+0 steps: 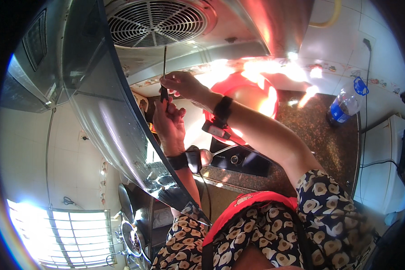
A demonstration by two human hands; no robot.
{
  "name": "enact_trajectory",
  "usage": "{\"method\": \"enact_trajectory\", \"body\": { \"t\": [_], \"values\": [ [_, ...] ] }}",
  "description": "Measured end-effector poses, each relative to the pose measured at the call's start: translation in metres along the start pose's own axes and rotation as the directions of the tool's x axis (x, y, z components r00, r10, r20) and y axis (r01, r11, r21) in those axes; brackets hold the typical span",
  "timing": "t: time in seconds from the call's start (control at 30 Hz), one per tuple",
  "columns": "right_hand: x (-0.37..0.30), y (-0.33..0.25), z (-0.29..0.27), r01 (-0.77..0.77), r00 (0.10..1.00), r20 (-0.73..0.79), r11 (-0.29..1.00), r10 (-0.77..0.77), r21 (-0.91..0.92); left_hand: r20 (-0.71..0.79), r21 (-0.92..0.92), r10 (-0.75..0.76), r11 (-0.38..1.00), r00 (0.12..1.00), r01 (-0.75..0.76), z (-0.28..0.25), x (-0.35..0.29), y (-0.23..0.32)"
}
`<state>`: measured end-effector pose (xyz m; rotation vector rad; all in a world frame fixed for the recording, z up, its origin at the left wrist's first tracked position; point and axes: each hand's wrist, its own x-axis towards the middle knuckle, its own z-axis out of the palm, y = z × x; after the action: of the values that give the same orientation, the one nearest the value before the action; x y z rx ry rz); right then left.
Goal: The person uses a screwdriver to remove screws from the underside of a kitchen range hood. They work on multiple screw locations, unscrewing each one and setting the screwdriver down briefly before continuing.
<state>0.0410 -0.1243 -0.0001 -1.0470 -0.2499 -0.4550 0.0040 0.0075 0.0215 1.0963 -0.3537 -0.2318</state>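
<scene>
Both my hands are raised to the underside of a range hood, on a screwdriver (164,93) with a dark handle that stands upright. Its long thin shaft reaches up to the rim of the round slotted fan cover (154,24); whether the tip sits in a screw is too small to tell. My right hand (186,86) pinches the screwdriver where shaft and handle meet. Lower down, the fingers of my left hand (170,130) are curled round the handle's bottom end. Dark straps with small devices circle both wrists.
The hood's curved glass panel (117,103) hangs close to my left arm. Below my hands are a red basin (270,90) and a black gas stove (238,161) with a knob. A plastic bottle (345,105) with a blue cap stands at the counter's right.
</scene>
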Motion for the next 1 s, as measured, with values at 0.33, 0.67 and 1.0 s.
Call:
{"method": "enact_trajectory", "body": {
  "t": [0.33,0.67,1.0],
  "values": [
    [0.001,0.000,0.003,-0.021,0.982,-0.183,0.951,-0.038,-0.309,-0.140,0.387,0.316,0.890,0.938,-0.242,0.006,-0.008,-0.024],
    [-0.005,-0.006,0.004,-0.034,0.999,-0.040,0.998,0.037,0.057,-0.065,0.024,0.039,0.999,0.997,-0.037,0.003,-0.002,-0.016],
    [0.001,0.004,0.001,0.083,0.996,-0.019,0.994,-0.085,-0.074,0.073,-0.151,-0.076,0.985,0.994,0.086,-0.012,0.002,-0.003]
  ]
}}
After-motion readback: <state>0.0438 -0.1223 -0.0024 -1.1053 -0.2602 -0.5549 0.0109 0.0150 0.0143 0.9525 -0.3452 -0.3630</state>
